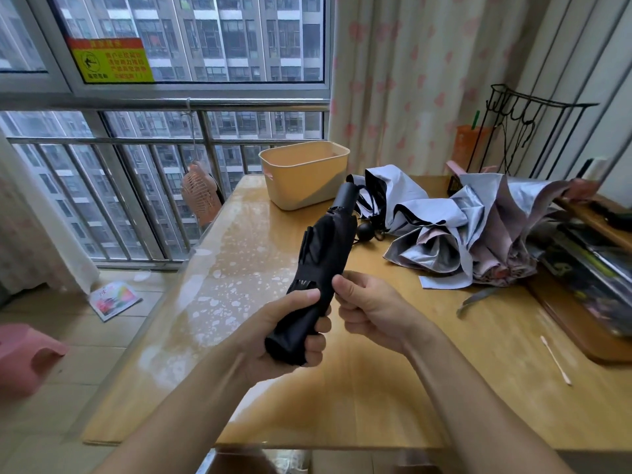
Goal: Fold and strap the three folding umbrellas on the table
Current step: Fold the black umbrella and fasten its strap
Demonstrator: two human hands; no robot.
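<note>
Our left hand is gripping the black umbrella, right hand pinching its cloth; slackening either could be letting it unroll.

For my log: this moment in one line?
left hand grips black umbrella | right hand pinches its fabric | other umbrellas unfolded
</note>
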